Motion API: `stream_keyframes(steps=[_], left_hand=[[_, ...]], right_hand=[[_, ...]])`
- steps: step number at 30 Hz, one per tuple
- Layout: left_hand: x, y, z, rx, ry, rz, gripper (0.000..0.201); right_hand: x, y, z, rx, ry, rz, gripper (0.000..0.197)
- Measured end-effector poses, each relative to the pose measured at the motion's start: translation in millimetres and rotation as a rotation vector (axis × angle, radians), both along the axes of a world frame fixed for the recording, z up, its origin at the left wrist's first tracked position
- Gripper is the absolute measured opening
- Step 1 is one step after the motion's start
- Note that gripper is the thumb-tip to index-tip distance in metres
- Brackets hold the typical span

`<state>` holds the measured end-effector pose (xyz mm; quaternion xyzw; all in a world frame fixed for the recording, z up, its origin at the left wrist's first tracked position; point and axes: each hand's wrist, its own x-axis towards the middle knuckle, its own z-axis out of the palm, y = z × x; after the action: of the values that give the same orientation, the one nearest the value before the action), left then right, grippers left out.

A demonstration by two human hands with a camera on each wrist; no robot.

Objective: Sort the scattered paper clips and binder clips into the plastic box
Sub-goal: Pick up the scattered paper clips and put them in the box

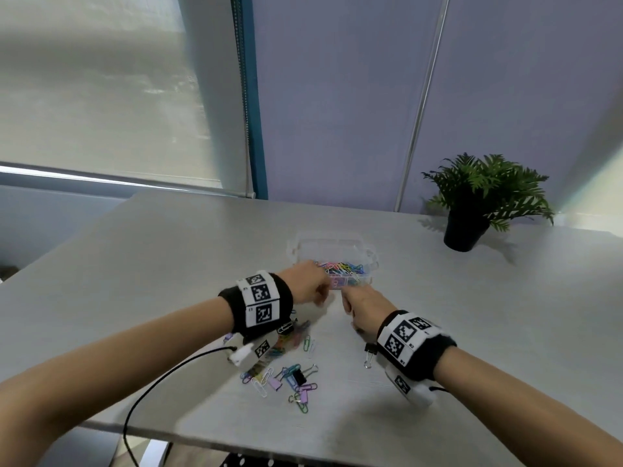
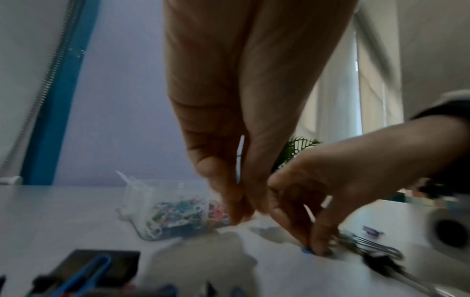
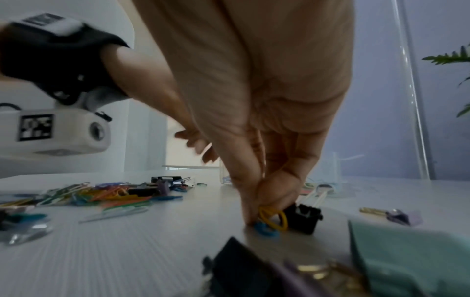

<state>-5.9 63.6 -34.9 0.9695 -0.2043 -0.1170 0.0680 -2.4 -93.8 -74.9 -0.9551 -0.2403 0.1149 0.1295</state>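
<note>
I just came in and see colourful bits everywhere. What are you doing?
A person is tidying clips into a clear plastic box, which already holds many. The right hand pinches a yellow paper clip and a blue one off the table, beside a black binder clip. The left hand hovers by the box. More clips lie scattered.

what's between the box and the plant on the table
Nothing: in the head view the table is bare between the box and the plant.
</note>
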Motion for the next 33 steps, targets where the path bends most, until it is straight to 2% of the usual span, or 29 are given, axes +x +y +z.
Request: stream_keyframes(steps=[2, 4, 9, 14, 19, 25, 30, 33], left_hand=[[-14.1, -1.6, -10.0, 0.162, 0.088, 0.019, 0.026], [-21.3, -1.0, -19.8, 0.263, 0.106, 0.075, 0.03], [-28.8, -3.2, -26.1, 0.284, 0.065, 0.154, 0.031], [-33.6, 0.1, -27.5, 0.193, 0.087, 0.169, 0.032], [-37.8, -2.3, -25.6, 0.188, 0.13, 0.152, 0.031], [-42.0, -7.3, -20.9, 0.202, 0.162, 0.085, 0.028], [-40.5, -2.4, -23.4, 0.149, 0.148, 0.043, 0.021], [-36.2, -1.9, -23.0, 0.142, 0.168, 0.011, 0.022]], right_hand=[[-1.6, 1.2, 2.1, -0.035, -0.003, 0.038, 0.026], [-6.3, 2.3, 4.0, -0.066, -0.009, 0.058, 0.026], [-17.3, 2.7, 8.8, -0.126, -0.016, 0.059, 0.026], [5.7, 2.5, 22.5, 0.074, 0.051, 0.064, 0.024], [51.5, 20.4, 45.7, 0.28, -0.186, 0.01, 0.019], [71.9, 28.9, 35.9, 0.009, -0.246, 0.07, 0.016], [29.4, 21.9, 39.7, -0.144, -0.375, 0.218, 0.014], [3.0, 10.8, 43.2, -0.217, -0.268, 0.321, 0.017]])
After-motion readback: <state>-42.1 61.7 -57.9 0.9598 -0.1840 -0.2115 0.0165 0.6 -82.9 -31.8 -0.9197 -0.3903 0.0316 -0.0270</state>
